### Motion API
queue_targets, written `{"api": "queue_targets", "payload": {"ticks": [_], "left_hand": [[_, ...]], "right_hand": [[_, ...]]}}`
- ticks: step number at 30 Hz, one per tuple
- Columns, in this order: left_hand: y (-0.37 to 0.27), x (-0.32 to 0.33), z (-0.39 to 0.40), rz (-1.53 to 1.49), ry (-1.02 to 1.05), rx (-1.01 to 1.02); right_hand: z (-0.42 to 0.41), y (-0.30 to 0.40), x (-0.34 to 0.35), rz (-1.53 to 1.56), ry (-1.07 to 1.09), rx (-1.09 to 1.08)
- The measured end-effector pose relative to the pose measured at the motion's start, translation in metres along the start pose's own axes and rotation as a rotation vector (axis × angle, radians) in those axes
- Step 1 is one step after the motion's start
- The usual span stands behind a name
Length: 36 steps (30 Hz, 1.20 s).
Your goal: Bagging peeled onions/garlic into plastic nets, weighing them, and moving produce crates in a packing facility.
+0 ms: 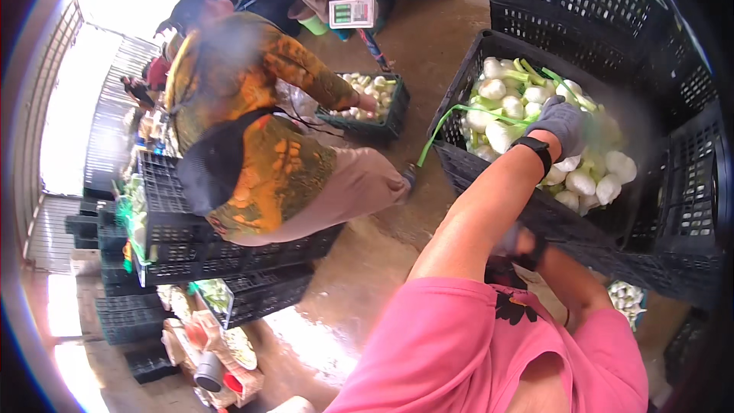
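My left hand (559,123), in a grey glove with a black band at the wrist, reaches over a black plastic crate (459,74). It rests among white bulbs with green stalks (496,135); its fingers are partly hidden, so I cannot tell how firmly they close on anything. A thin green strip (453,112) runs from near this hand over the crate's left rim and hangs outside. Below the left forearm is my right hand (507,241), also gloved, blurred and mostly covered by that arm. More bulbs (579,183) lie in the crate's near part.
At left, a person in a patterned jacket (241,80) bends over a smaller crate of bulbs (367,97). A scale display (352,12) stands behind it. Stacked black crates (573,6) rise at the back right; others (229,258) stand at left. The brown floor (367,258) looks wet.
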<state>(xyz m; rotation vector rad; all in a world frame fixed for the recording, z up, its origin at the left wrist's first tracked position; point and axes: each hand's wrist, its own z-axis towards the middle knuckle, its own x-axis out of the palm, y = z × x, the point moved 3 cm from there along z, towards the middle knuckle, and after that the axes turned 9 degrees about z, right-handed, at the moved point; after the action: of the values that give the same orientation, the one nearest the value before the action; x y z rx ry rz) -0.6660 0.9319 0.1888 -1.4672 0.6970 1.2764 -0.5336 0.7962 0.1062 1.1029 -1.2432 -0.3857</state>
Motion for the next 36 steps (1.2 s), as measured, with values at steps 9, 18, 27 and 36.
{"api": "queue_targets", "payload": {"ticks": [9,18,27,36], "left_hand": [[-0.004,-0.010,-0.007,-0.064,0.137,0.002],[-0.007,-0.011,-0.021,-0.064,-0.068,0.108],[-0.003,-0.004,-0.022,0.068,0.051,0.115],[0.003,-0.026,-0.046,-0.187,-0.365,0.356]], "right_hand": [[-0.080,0.263,0.037,-0.903,-0.217,0.134],[0.158,0.226,-0.036,-1.885,0.071,0.450],[0.154,0.268,-0.120,-1.690,-0.033,0.145],[-0.076,0.250,-0.234,0.274,-1.181,-0.062]]}}
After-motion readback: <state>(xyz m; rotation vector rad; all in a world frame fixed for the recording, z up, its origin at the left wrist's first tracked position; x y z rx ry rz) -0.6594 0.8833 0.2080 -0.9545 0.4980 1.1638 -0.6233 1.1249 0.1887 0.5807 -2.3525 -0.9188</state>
